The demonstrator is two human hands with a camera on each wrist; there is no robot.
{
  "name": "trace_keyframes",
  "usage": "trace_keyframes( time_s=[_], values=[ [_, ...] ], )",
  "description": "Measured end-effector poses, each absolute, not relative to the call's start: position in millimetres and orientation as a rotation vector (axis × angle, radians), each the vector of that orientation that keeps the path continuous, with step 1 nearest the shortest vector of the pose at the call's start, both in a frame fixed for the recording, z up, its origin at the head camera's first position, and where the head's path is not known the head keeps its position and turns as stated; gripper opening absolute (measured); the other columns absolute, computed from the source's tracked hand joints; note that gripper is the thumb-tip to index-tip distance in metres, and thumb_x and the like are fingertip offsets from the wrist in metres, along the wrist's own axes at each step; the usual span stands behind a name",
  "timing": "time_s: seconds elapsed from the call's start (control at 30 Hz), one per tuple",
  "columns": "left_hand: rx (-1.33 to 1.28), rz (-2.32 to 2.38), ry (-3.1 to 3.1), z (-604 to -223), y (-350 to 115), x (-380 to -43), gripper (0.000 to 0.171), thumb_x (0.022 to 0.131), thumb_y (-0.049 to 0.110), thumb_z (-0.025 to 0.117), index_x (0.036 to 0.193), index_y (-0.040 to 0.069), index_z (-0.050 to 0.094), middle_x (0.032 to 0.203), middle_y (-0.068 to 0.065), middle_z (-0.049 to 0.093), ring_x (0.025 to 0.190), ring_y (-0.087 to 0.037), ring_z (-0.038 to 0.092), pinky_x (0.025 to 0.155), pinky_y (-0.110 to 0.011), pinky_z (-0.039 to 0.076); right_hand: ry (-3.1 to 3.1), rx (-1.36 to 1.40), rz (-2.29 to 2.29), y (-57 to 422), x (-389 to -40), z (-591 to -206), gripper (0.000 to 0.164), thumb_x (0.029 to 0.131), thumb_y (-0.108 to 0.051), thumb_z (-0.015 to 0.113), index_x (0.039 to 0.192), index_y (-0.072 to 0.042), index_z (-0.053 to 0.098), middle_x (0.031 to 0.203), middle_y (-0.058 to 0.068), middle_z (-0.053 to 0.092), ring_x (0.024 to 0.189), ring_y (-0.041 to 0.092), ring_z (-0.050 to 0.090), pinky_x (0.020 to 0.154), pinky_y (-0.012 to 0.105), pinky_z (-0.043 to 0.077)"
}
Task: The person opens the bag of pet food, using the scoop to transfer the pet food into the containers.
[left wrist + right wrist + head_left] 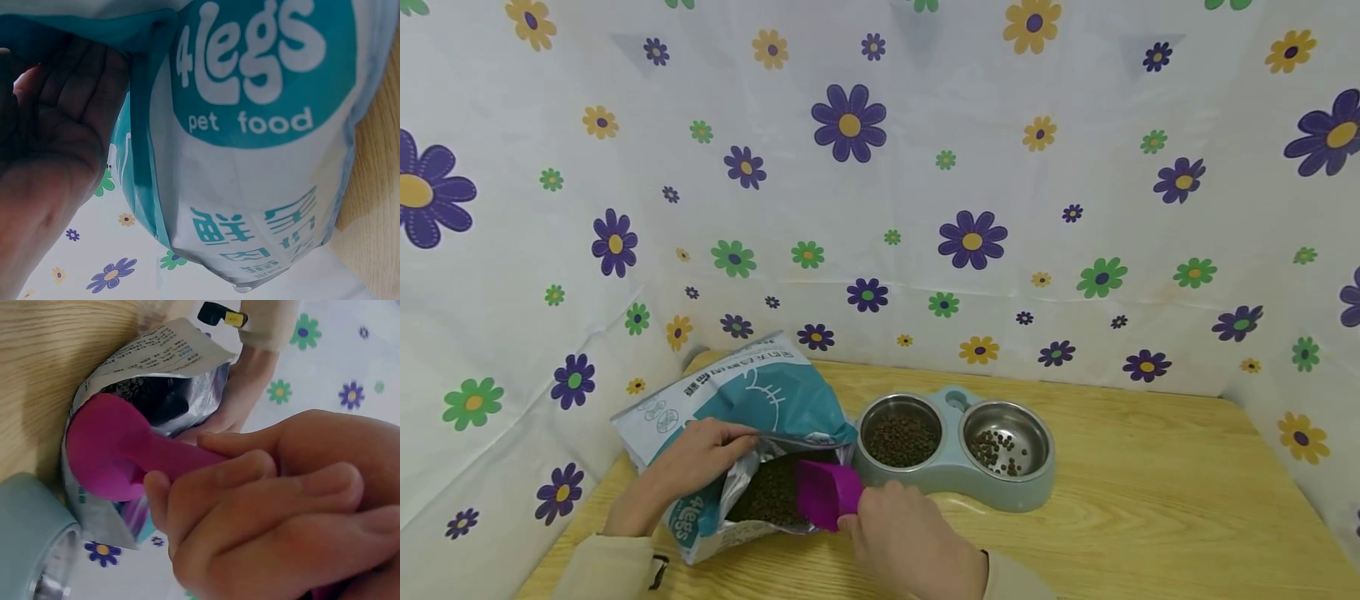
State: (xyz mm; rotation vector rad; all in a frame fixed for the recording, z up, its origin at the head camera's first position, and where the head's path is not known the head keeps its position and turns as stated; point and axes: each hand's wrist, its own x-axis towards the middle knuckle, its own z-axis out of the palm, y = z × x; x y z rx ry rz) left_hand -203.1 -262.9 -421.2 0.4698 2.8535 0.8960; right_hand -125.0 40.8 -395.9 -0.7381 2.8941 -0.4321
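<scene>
A teal and white pet food bag (790, 383) lies on its side at the left, its open mouth facing the person. Brown kibble (767, 492) fills its silver-lined inside. My left hand (700, 458) grips the upper edge of the mouth; in the left wrist view its fingers (81, 94) are partly tucked behind the bag's teal edge. With curled fingers my right hand (910, 533) holds a magenta scoop (831, 493) by its handle. The scoop's head is at the right side of the mouth, overlapping the kibble; in the right wrist view the scoop (106, 447) turns its rounded back to the camera.
Right of the bag stands a light blue double feeder (953, 475). Its left steel bowl (867, 417) holds much kibble, its right bowl (1030, 433) a few scattered pieces. Under them is a wooden table (1180, 500), with a flowered curtain (910, 192) behind and at both sides.
</scene>
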Motion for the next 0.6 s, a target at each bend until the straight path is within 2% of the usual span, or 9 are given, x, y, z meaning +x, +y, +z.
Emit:
trace_keyframes(
  time_s=[0.17, 0.4, 0.6],
  values=[
    [0.470, 0.888, 2.853, -421, -263, -203, 0.031, 0.105, 0.023, 0.057, 0.125, 0.009, 0.075, 0.068, 0.007, 0.058, 0.055, -0.004, 0.044, 0.058, -0.025, 0.040, 2.660, -0.657, -0.730, 50, -143, -395, 0.053, 0.100, -0.041, 0.064, 0.056, -0.017, 0.044, 0.054, -0.007, 0.035, 0.050, 0.010, 0.038, 0.051, 0.027, 0.037],
    [0.465, 0.894, 2.858, -420, -263, -204, 0.031, 0.104, 0.023, 0.057, 0.124, 0.008, 0.075, 0.069, 0.007, 0.059, 0.054, -0.004, 0.042, 0.056, -0.025, 0.039, 2.472, -0.516, -0.957, 67, -148, -399, 0.057, 0.099, -0.046, 0.063, 0.053, -0.019, 0.045, 0.048, -0.008, 0.036, 0.040, 0.011, 0.038, 0.044, 0.028, 0.031],
    [0.467, 0.901, 2.860, -421, -263, -204, 0.030, 0.104, 0.024, 0.058, 0.124, 0.009, 0.076, 0.072, 0.006, 0.063, 0.054, -0.004, 0.041, 0.056, -0.025, 0.039, 2.401, -0.479, -1.038, 79, -148, -406, 0.059, 0.101, -0.048, 0.060, 0.052, -0.020, 0.043, 0.042, -0.009, 0.031, 0.030, 0.010, 0.030, 0.039, 0.028, 0.024]
  ],
)
